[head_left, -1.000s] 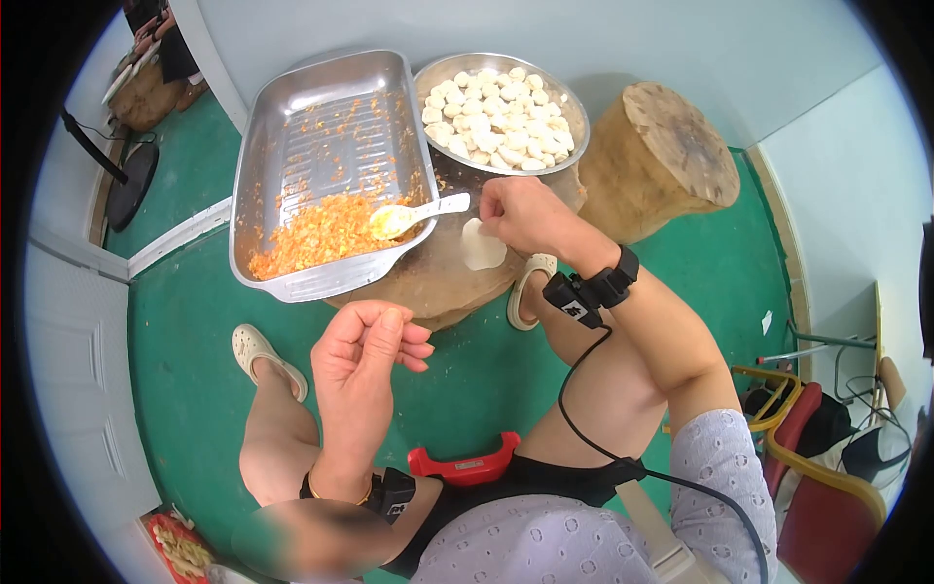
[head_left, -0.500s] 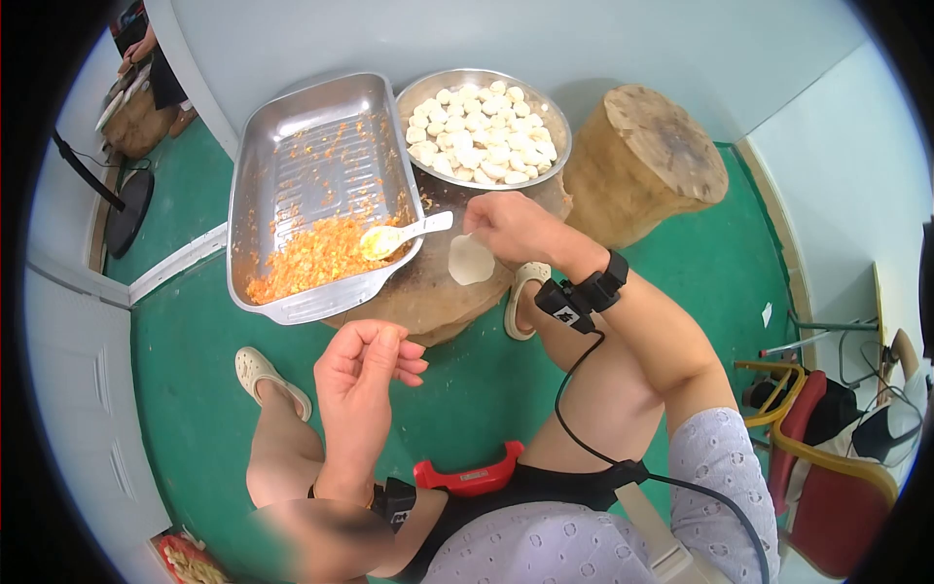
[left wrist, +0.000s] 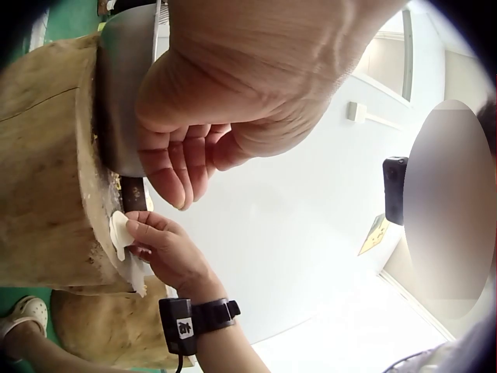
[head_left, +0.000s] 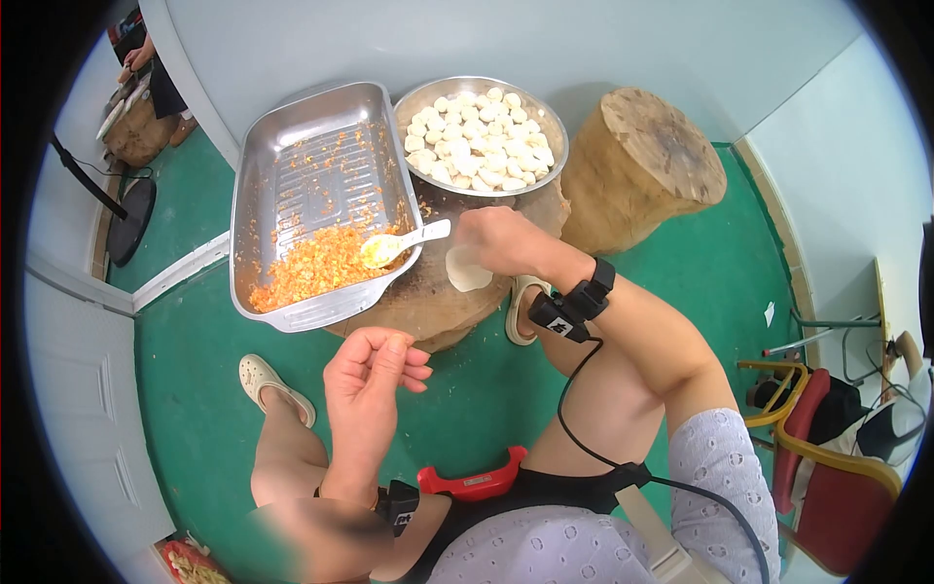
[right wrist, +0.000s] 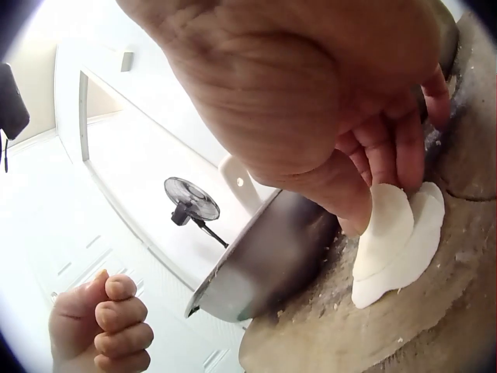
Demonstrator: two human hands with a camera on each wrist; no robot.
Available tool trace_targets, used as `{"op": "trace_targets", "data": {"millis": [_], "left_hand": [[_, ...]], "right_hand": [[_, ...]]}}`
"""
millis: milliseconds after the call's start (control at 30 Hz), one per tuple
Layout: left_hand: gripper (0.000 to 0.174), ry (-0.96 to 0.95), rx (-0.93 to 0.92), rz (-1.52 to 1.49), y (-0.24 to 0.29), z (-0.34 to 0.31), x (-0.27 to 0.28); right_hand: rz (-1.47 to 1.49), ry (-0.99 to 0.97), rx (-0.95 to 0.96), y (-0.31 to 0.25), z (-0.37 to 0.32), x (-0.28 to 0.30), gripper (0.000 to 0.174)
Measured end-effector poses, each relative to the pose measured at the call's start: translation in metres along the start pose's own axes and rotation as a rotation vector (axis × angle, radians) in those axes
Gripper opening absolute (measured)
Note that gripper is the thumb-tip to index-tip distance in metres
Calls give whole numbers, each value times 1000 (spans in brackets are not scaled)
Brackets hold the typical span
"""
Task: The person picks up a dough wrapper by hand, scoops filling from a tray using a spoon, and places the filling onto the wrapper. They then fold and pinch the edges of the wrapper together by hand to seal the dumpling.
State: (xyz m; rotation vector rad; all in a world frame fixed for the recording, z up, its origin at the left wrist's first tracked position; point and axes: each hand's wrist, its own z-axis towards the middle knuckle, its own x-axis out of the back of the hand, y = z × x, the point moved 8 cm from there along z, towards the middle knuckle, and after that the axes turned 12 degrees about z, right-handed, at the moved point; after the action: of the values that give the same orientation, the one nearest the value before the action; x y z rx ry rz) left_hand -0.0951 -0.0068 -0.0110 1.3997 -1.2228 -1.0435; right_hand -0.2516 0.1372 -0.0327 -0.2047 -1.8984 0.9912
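My right hand (head_left: 501, 241) is low over the log table, pinching the edge of a thin round dumpling wrapper (head_left: 469, 273). In the right wrist view the thumb and fingers lift one side of a wrapper (right wrist: 384, 237), which overlaps another pale layer on the wood. My left hand (head_left: 365, 375) hovers in front of the table with fingers loosely curled and nothing in them. A metal pan (head_left: 255, 175) to the left holds orange chopped filling (head_left: 316, 268), with a white spoon (head_left: 418, 236) resting in it.
A round steel bowl (head_left: 556, 127) of shaped dumplings (head_left: 477, 136) stands at the back of the log table (head_left: 438, 316). Right of it is another log stump (head_left: 647, 165). Chairs (head_left: 837, 496) stand at far right, and a red plastic handle (head_left: 477, 477) shows between the legs.
The right hand has moved slightly down and left in the view, over the wrapper, with its fingers now covering more of it. The left hand keeps its pose.
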Motion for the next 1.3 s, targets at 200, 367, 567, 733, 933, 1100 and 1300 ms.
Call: {"op": "trace_targets", "data": {"millis": [200, 367, 567, 733, 933, 1100, 1300], "left_hand": [[17, -18, 17, 30, -3, 2, -2], [15, -2, 9, 21, -9, 3, -3], [40, -5, -67, -21, -2, 3, -11], [41, -201, -108, -210, 4, 0, -29], [31, -179, 0, -299, -9, 0, -28], [22, -66, 83, -344, -10, 0, -13], [15, 67, 75, -377, 2, 0, 15]], "right_hand": [[159, 45, 14, -7, -2, 6, 17], [352, 54, 83, -23, -16, 17, 13], [339, -125, 239, -89, -64, 12, 13], [430, -197, 316, -100, -74, -12, 13], [451, -27, 451, -110, -75, -17, 11], [321, 160, 581, -121, -76, 4, 15], [30, 440, 362, -91, -59, 53, 28]]}}
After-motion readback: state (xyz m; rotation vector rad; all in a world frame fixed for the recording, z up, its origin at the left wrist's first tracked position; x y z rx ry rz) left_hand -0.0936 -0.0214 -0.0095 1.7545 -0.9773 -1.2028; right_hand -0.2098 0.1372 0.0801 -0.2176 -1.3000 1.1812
